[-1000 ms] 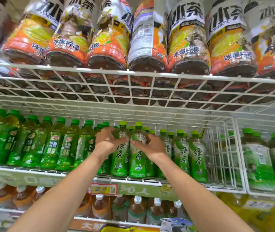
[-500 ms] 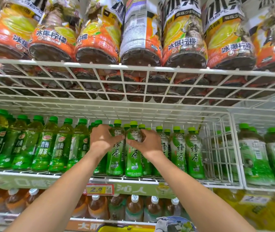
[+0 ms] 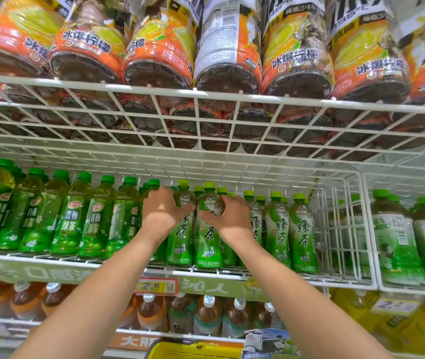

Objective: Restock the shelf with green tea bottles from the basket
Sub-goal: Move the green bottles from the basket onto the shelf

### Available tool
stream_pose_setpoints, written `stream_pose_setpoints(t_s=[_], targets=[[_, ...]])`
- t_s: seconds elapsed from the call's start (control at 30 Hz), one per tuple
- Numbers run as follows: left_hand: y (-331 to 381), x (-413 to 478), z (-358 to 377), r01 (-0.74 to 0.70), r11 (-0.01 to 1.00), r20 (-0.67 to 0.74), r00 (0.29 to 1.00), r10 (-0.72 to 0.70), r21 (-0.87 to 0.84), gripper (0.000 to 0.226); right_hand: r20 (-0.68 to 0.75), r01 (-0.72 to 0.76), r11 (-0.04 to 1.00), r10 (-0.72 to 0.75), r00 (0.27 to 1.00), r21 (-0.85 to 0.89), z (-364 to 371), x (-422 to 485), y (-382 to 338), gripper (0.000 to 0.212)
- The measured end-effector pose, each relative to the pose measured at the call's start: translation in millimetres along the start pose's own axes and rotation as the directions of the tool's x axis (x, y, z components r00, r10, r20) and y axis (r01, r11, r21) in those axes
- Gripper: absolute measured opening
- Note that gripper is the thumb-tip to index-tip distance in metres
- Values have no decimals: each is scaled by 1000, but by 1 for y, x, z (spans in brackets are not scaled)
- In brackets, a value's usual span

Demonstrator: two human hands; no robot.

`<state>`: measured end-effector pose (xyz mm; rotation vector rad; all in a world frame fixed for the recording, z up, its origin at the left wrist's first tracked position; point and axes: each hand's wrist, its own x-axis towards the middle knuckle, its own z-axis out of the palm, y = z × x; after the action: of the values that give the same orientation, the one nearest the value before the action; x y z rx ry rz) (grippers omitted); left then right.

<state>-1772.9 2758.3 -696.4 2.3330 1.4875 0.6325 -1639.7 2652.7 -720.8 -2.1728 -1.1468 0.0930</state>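
- Yellow basket [image 3: 193, 349] rim pokes in at bottom edge, directly below both forearms; contents hidden, cannot tell how many bottles are left.
- Left hand [image 3: 163, 212] is wrapped around the neck and shoulder of the left front green tea bottle [image 3: 180, 229], fingers curled behind it, thumb tip at the front.
- Right hand [image 3: 228, 216] is clamped on the right front green tea bottle [image 3: 209, 234], thumb across its upper label, fingers behind.
- Both bottles stand upright on the wire shelf [image 3: 232, 273], touching each other, bases at the front lip just above the price tag [image 3: 157, 286].
- Change over the last second: both hands have stayed on the same two bottles; thumbs are now closer, almost meeting between the necks, bottles squared side by side. View has crept nearer and tilted up.
- Judgement: placement is basically done, this is final straightening; next is let go and go back to the basket.
- Just right, the front-row green tea bottles [image 3: 302, 234] stand upright with more caps behind, lane looks nearly full.
- Left, plum green tea bottles [image 3: 69, 216] fill their row, untouched.
- Farther up, the upper wire rack [image 3: 206, 94] carries big lemon tea bottles [image 3: 297, 47], seen from below.
- Risk: a nudge could tip the neighbours.
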Motion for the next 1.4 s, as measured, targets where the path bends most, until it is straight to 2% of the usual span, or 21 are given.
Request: stream_pose_setpoints(t_s=[0.13,0.23,0.3,0.4,0.47,0.57,0.7,0.83,0.93,1.0,1.17,1.4], targets=[[0,0,2,-21,999,11,1000,21,31,42,34,-22,999,23,999,-49,-1,2,-5,74],[5,0,-2,-27,999,61,998,28,-17,39,90,-35,995,43,995,-90,-5,7,-7,68],[7,1,-14,-24,998,66,997,28,-50,47,133,-16,993,32,991,-118,-11,11,-7,66],[5,5,-31,-77,997,30,997,78,-7,53,181,54,984,-23,983,-168,-28,13,-7,65],[1,3,-42,-113,993,102,989,110,23,56,223,93,974,-45,974,-208,-39,10,-8,70],[3,-17,-54,-185,983,263,948,178,4,71,283,178,937,-90,955,-302,-60,-2,-13,74],[22,-47,-67,-329,938,321,905,280,109,62,404,305,874,-142,904,-377,-93,-29,-12,66],[51,-81,-81,-469,848,320,865,386,245,76,378,328,804,-140,915,-496,-129,-54,-7,68],[70,-108,-85,-547,793,311,828,466,269,73,351,346,784,-176,920,-514,-155,-76,9,76],[80,-123,-82,-578,761,309,811,496,295,73,345,352,780,-187,920,-518,-169,-90,22,75],[99,-163,-63,-607,716,357,790,498,344,66,378,343,755,-137,916,-558,-190,-119,55,75],[104,-198,-27,-620,725,401,772,493,301,74,402,363,742,-138,905,-564,-190,-154,98,77]])
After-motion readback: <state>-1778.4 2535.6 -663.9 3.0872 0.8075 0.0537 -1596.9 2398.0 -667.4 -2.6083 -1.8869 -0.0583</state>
